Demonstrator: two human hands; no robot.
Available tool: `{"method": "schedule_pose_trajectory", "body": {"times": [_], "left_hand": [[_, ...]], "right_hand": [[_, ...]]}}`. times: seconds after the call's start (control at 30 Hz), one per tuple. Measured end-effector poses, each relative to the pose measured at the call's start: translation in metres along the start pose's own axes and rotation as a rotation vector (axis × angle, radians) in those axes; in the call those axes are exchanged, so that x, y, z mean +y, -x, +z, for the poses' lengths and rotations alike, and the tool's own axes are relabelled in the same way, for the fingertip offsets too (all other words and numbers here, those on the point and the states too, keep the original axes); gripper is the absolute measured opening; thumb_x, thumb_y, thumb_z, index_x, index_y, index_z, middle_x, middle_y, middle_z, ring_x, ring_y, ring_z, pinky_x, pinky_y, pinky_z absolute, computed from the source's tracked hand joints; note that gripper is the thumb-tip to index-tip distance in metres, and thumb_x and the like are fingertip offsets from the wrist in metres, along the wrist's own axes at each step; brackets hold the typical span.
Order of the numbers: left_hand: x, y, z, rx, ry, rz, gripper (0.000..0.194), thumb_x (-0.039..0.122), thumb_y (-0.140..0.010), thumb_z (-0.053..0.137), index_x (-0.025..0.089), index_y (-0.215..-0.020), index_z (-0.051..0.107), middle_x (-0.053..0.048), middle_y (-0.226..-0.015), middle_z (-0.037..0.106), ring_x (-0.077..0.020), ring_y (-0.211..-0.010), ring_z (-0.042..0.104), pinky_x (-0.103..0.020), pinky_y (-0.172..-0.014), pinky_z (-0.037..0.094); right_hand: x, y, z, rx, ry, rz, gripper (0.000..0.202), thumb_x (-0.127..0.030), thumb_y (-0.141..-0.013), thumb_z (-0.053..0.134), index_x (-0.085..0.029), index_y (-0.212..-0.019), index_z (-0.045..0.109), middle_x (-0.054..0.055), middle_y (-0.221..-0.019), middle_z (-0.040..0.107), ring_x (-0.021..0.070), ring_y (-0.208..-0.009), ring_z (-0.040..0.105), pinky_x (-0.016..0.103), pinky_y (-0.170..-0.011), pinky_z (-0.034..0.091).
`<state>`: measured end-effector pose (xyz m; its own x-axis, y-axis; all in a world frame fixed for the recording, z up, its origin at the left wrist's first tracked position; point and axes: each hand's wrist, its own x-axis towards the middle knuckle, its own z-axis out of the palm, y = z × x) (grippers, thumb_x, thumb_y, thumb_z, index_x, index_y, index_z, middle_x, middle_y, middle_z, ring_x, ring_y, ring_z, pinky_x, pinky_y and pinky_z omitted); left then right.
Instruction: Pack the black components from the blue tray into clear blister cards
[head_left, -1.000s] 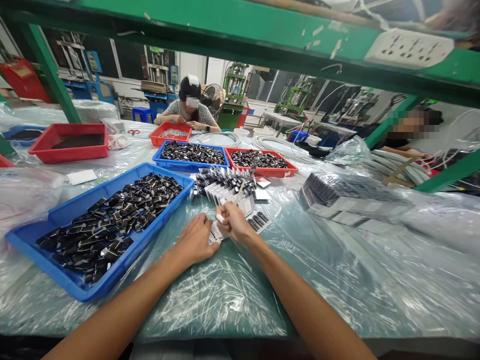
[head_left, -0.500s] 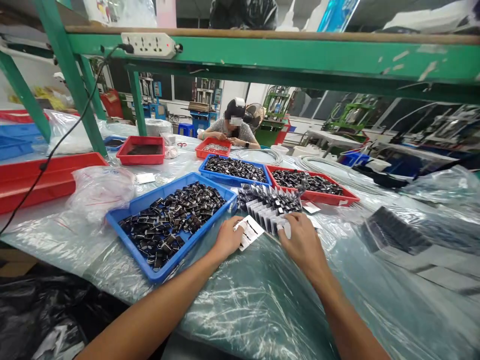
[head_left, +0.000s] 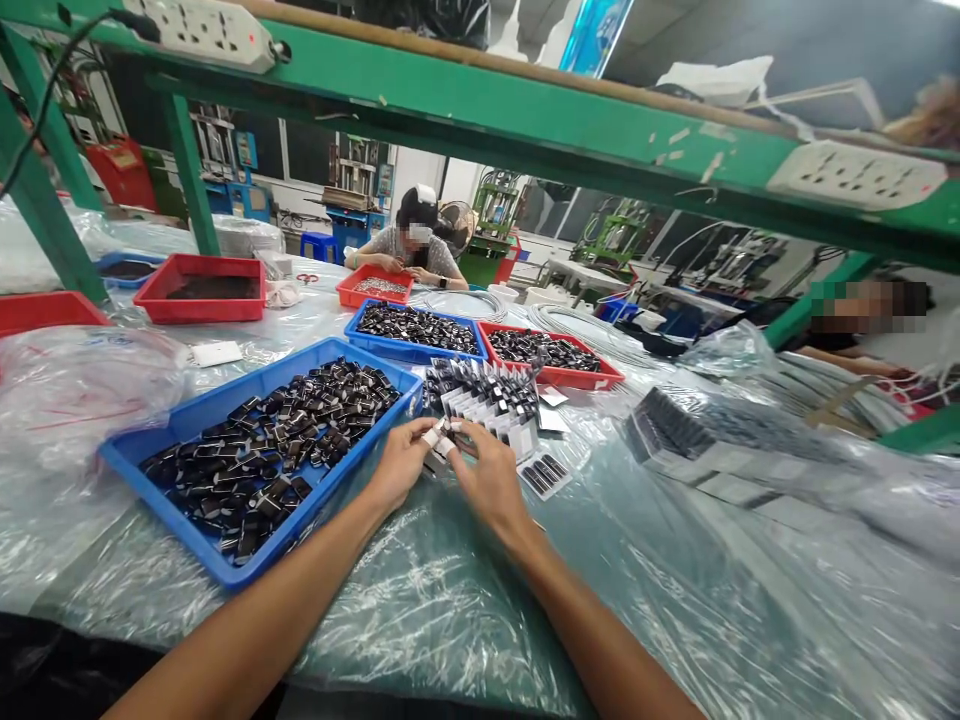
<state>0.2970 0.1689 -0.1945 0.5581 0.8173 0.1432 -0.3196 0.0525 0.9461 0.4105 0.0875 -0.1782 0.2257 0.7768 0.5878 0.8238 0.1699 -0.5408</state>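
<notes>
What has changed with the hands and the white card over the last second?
Half a second ago the left hand held a white card flat on the plastic sheet while the right hand reached to the row of filled cards. Now both hands have come together, pinching a small white card between their fingertips. The blue tray of black parts and the loose card beside the right hand lie as before.

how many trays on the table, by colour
Blue trays: 3, the near one, one behind it and one far left.
Red trays: 4, at and the left edge.
Total: 7
</notes>
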Motion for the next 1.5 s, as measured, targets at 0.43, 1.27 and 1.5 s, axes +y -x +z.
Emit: {"method": "schedule_pose_trajectory", "body": {"times": [0.43,1.27,1.5], "left_hand": [[-0.017,-0.006,0.005,0.134,-0.007,-0.149,0.025,0.016,-0.074,0.057,0.014,-0.096,0.067,-0.006,-0.079,0.068,-0.016,-0.066,0.06,-0.025,-0.062,0.046],[-0.005,-0.002,-0.006,0.052,0.088,-0.104,0.03,0.031,-0.059,0.078,0.012,-0.081,0.073,-0.006,-0.07,0.068,-0.0142,-0.06,0.057,-0.024,-0.056,0.043],[-0.014,-0.007,-0.005,0.226,0.06,-0.101,0.023,0.024,-0.066,0.072,0.014,-0.086,0.071,-0.006,-0.08,0.07,-0.0166,-0.071,0.062,-0.025,-0.063,0.047]], "right_hand": [[0.0,-0.035,-0.026,0.292,-0.255,0.259,0.017,-0.027,-0.072,0.069,-0.022,-0.078,0.053,0.007,-0.08,0.068,0.0254,-0.076,0.068,0.042,-0.075,0.056],[0.005,-0.009,0.0,-0.061,-0.156,0.181,0.015,-0.022,-0.076,0.063,-0.019,-0.09,0.068,0.006,-0.086,0.074,0.0233,-0.078,0.071,0.036,-0.073,0.059],[0.005,-0.018,-0.007,0.15,-0.183,0.181,0.012,-0.025,-0.081,0.059,-0.021,-0.092,0.063,0.005,-0.087,0.074,0.0226,-0.078,0.071,0.036,-0.077,0.057]]}}
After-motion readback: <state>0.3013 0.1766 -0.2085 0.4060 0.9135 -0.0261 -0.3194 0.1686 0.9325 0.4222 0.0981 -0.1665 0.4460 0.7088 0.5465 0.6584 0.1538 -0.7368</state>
